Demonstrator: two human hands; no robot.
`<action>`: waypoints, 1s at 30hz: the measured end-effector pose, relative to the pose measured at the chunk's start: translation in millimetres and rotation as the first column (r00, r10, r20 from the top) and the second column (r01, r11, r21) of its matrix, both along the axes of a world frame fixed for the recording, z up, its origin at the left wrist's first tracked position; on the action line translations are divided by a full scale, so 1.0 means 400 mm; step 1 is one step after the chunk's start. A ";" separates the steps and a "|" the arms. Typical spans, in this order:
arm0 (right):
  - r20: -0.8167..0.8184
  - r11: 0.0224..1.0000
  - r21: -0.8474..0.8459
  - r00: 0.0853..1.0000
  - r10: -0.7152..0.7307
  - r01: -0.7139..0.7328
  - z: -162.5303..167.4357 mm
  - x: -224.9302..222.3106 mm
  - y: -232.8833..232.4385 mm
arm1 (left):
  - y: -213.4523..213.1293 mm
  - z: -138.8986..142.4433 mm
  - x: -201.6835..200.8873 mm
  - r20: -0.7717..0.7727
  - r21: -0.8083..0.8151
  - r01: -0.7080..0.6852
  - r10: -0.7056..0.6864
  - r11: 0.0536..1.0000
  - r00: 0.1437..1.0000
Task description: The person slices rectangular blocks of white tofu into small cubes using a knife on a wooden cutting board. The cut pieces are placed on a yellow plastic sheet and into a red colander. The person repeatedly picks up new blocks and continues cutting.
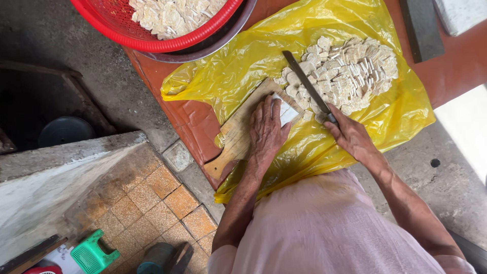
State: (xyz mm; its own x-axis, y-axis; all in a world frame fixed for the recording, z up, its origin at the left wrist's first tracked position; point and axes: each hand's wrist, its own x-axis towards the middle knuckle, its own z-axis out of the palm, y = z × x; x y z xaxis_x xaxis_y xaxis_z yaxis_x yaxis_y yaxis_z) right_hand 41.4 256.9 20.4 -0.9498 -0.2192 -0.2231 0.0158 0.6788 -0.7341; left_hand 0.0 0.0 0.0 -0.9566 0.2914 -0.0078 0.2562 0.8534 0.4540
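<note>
Both bare forearms reach forward from the body. The left hand (265, 127) lies flat, palm down, fingers together and extended. The right hand (349, 133) is closed in a grip, wrist angled inward, knuckles up, well apart from the left.

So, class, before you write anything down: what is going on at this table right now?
A person is cutting pale slabs into small pieces on a wooden cutting board. The left hand presses flat on a white block on the board, while the right hand holds a long knife angled over a heap of cut pieces. The heap lies on a yellow plastic bag. More pieces fill a red basket at the top.
</note>
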 end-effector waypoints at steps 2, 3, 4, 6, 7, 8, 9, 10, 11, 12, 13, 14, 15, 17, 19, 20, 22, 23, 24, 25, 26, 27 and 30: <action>0.055 0.991 0.131 0.998 0.016 -0.023 0.007 0.022 -0.004 | -0.001 -0.002 0.004 0.008 -0.002 0.005 -0.005 1.000 1.000; 0.170 0.978 0.203 0.985 0.019 -0.053 0.011 0.034 -0.005 | 0.000 -0.004 0.003 0.015 -0.001 0.009 -0.009 1.000 1.000; 0.279 0.958 0.272 0.960 0.010 -0.089 0.015 0.042 -0.003 | 0.004 -0.007 0.000 0.018 0.001 0.014 -0.014 1.000 1.000; 0.124 0.953 0.289 0.991 0.053 -0.087 0.020 0.061 0.006 | 0.010 -0.018 0.003 0.012 -0.031 0.010 -0.010 0.999 1.000; 0.051 0.952 0.293 0.996 0.077 -0.089 0.015 0.071 0.005 | 0.008 -0.026 0.013 0.015 -0.050 0.007 -0.006 0.999 1.000; 0.086 0.956 0.282 0.994 0.062 -0.084 0.003 0.068 -0.001 | 0.006 -0.039 0.010 -0.012 -0.022 0.009 -0.009 1.000 1.000; 0.119 0.959 0.273 0.992 0.047 -0.078 -0.012 0.060 -0.007 | 0.006 -0.052 -0.003 -0.042 0.008 0.012 -0.011 1.000 0.999; 0.154 0.962 0.265 0.988 0.031 -0.072 -0.023 0.057 -0.010 | 0.008 -0.064 -0.007 -0.069 0.039 0.016 -0.013 0.999 0.998; 0.109 0.968 0.245 0.994 0.032 -0.058 -0.032 0.059 -0.011 | 0.006 -0.072 -0.003 -0.086 0.071 0.014 -0.008 0.997 0.996; 0.057 0.973 0.225 0.998 0.034 -0.046 -0.038 0.059 -0.013 | 0.001 -0.075 -0.001 -0.108 0.104 0.012 -0.001 0.995 0.994; 0.008 0.978 0.205 0.999 0.035 -0.036 -0.042 0.063 -0.013 | -0.006 -0.076 0.006 -0.127 0.136 0.011 0.007 0.991 0.992; 0.015 0.978 0.204 0.999 0.033 -0.035 -0.046 0.069 -0.012 | -0.011 -0.076 0.014 -0.127 0.133 0.003 0.014 0.991 0.992; 0.020 0.978 0.205 0.999 0.030 -0.033 -0.051 0.073 -0.008 | -0.015 -0.074 0.019 -0.128 0.133 -0.003 0.021 0.991 0.992; -0.014 0.982 0.189 0.999 0.034 -0.031 -0.065 0.075 -0.007 | -0.027 -0.069 0.027 -0.137 0.130 -0.011 0.029 0.992 0.990; -0.085 0.987 0.156 0.996 0.038 -0.024 -0.080 0.087 -0.006 | -0.044 -0.064 0.043 -0.144 0.129 -0.005 0.024 0.992 0.989; -0.107 0.983 0.183 0.994 0.022 -0.002 -0.069 0.103 -0.025 | -0.067 -0.046 0.055 -0.159 0.135 0.011 0.010 0.991 0.987; -0.137 0.974 0.225 0.991 -0.006 0.037 -0.065 0.104 -0.010 | -0.052 -0.025 0.056 -0.172 0.136 0.039 -0.015 0.990 0.985; -0.103 0.968 0.243 0.994 -0.029 0.054 -0.066 0.103 -0.017 | -0.056 -0.023 0.056 -0.183 0.150 0.037 -0.009 0.988 0.983; -0.069 0.963 0.260 0.996 -0.058 0.074 -0.065 0.104 -0.025 | -0.054 -0.020 0.055 -0.192 0.162 0.039 -0.008 0.986 0.981; -0.034 0.956 0.278 0.995 -0.092 0.098 -0.063 0.105 -0.037 | -0.053 -0.018 0.055 -0.201 0.175 0.046 -0.010 0.983 0.980; 0.004 0.945 0.307 0.993 -0.120 0.113 -0.063 0.102 -0.049 | -0.054 -0.018 0.051 -0.203 0.183 0.051 -0.013 0.982 0.979; 0.043 0.932 0.339 0.987 -0.152 0.129 -0.059 0.100 -0.053 | -0.051 -0.019 0.050 -0.205 0.193 0.058 -0.018 0.979 0.979; 0.007 0.925 0.347 0.986 -0.169 0.156 -0.056 0.091 -0.070 | -0.054 -0.027 0.047 -0.201 0.222 0.083 -0.037 0.972 0.979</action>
State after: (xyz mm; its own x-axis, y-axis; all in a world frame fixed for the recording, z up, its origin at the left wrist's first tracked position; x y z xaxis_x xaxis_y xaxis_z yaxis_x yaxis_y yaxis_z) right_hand 77.9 229.1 -1.9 -0.9557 0.0338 -0.2923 0.1696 0.8752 -0.4531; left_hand 18.7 -21.7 -10.9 -0.9138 0.3207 0.2492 0.4061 0.7135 0.5709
